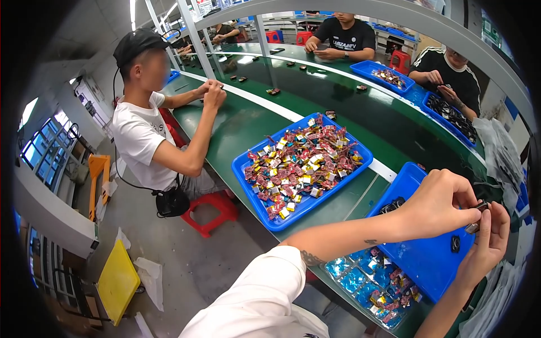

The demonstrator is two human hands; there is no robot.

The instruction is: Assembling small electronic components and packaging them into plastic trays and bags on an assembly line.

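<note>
At the right, my left hand [437, 203] pinches a small black-and-silver part [474, 226] between thumb and fingertips. My right hand [489, 242] is closed on the same part from the other side, so the two hands meet around it; fingers cover much of it. Below them is a blue tray [422, 265] with a loose black casing [455, 243] near my right hand. More black casings [393, 205] lie partly behind my left forearm. A clear compartmented tray [349, 276] beside it holds red circuit boards with silver-and-yellow pieces.
A blue tray [256, 211] heaped with red boards stands on the green bench left of my hands. A dark conveyor [332, 84] carries scattered parts. A co-worker in white [146, 124] sits at left; others work opposite. Plastic bags [501, 152] hang at right.
</note>
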